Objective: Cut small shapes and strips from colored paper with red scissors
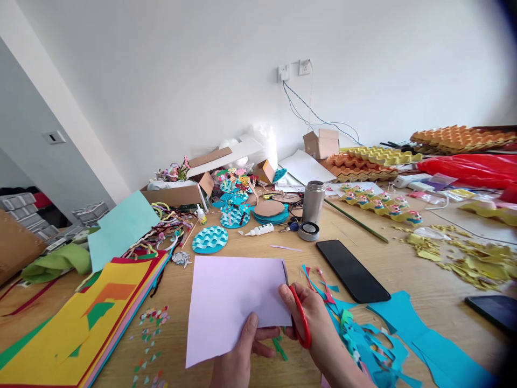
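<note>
A sheet of lilac paper (226,302) is held up over the table's near middle. My left hand (242,350) grips its lower edge, thumb on the front and fingers behind. In my right hand (317,318) is a pair of red-handled scissors (301,318), with its dark blade along the sheet's right edge. My right thumb rests near that same edge. Part of the scissors is hidden behind the paper and my fingers. A thin lilac strip (286,248) lies on the table beyond the sheet.
Coloured paper sheets (117,307) are stacked at left. Blue paper scraps (375,345) and a black phone (353,270) lie at right. Farther back stand a metal flask (313,203), its lid (308,231), a glue bottle (260,230) and a wavy blue disc (210,240).
</note>
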{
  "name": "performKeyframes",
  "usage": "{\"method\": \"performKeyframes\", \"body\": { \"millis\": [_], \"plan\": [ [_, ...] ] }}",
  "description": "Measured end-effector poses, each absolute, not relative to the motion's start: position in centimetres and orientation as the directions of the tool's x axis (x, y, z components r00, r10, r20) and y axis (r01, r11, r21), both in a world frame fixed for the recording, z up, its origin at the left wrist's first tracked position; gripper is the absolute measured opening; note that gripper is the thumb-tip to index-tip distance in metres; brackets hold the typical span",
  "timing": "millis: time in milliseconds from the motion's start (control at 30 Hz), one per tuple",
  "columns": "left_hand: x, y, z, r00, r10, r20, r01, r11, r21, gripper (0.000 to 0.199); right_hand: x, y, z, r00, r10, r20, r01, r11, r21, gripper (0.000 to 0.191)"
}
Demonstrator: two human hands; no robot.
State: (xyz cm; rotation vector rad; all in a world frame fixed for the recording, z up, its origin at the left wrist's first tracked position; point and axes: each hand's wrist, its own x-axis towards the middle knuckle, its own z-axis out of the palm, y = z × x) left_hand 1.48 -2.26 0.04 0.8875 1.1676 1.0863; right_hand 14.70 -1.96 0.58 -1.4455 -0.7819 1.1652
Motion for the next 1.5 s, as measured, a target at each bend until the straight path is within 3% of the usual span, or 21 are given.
{"method": "performKeyframes", "body": {
  "millis": [667, 1000, 1167, 1233, 1367, 1500],
  "plan": [
    [1.4, -2.2, -0.5, 0.054, 0.951, -0.304, -0.150, 0.309, 0.939, 0.050, 15.1, -1.6, 0.9, 0.259, 0.934, -0.247, -0.173, -0.207, -0.963, 0.046],
    [1.7, -2.2, -0.6, 0.013, 0.945, -0.327, -0.193, 0.323, 0.926, 0.050, 15.5, -1.6, 0.1, 0.251, 0.949, -0.192, -0.082, -0.176, -0.981, 0.047],
    [1.1, -1.4, -1.0, -0.021, 0.941, -0.339, -0.277, 0.320, 0.906, 0.044, 15.5, -1.7, 0.6, 0.270, 0.928, -0.258, -0.183, -0.213, -0.960, 0.048],
    [0.7, -0.9, -0.6, -0.014, 0.941, -0.337, -0.349, 0.311, 0.884, 0.042, 15.6, -1.9, 1.2, 0.325, 0.921, -0.216, -0.248, -0.137, -0.959, 0.048],
    [-0.2, 0.4, 0.5, -0.101, 0.948, -0.301, -0.458, 0.224, 0.860, 0.044, 16.2, -2.3, 2.2, 0.576, 0.814, -0.077, -0.359, 0.167, -0.918, 0.045],
    [-0.8, 1.2, 1.0, -0.149, 0.950, -0.276, -0.488, 0.173, 0.856, 0.039, 16.6, -2.6, 2.8, 0.690, 0.724, 0.000, -0.344, 0.327, -0.880, 0.045]
  ]
}}
